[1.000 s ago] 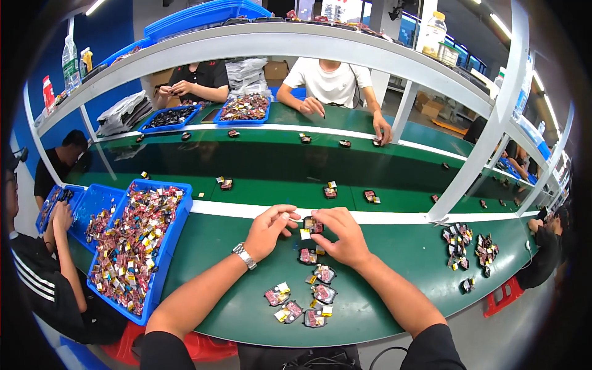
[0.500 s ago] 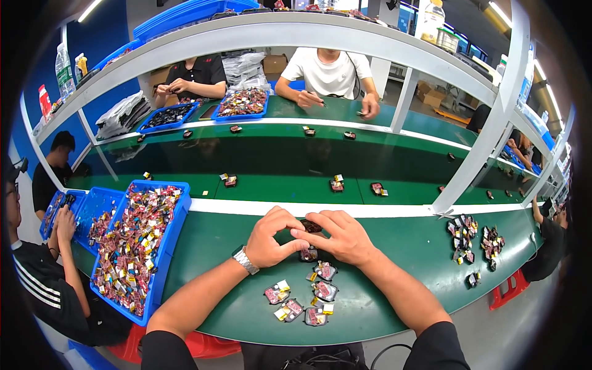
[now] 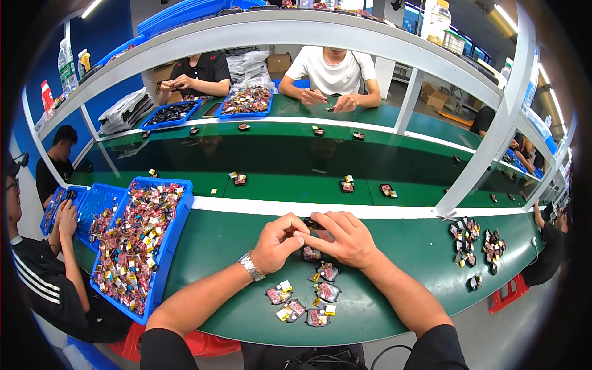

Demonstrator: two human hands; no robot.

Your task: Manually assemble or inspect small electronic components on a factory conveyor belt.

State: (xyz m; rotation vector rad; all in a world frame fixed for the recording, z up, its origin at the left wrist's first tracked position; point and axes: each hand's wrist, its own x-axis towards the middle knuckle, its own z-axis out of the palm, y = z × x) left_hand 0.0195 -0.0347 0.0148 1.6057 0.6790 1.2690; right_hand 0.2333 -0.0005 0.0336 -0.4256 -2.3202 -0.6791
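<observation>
The module (image 3: 322, 234) sits between the person's two hands, over the green bench (image 3: 228, 259), well to the right of the big tray (image 3: 163, 277). The right hand (image 3: 351, 243) arches around it and looks closed on it, fingers bent over the far side, thumb along the near one. The left hand (image 3: 277, 243), a metal watch (image 3: 250, 266) at its wrist, curls in with thumb and forefinger together; from where I stand, I can't tell whether that pinch has hold of anything. Both forearms slant inward. More modules (image 3: 327, 291) lie loose to the tray's right. The tray is blue, heaped with red, yellow and white parts (image 3: 129, 259); a second tray (image 3: 102, 197), just left of it, has a smaller scatter. Well beyond the big tray stand a blue tray of black pieces (image 3: 176, 113) and another of mixed parts (image 3: 248, 100).
</observation>
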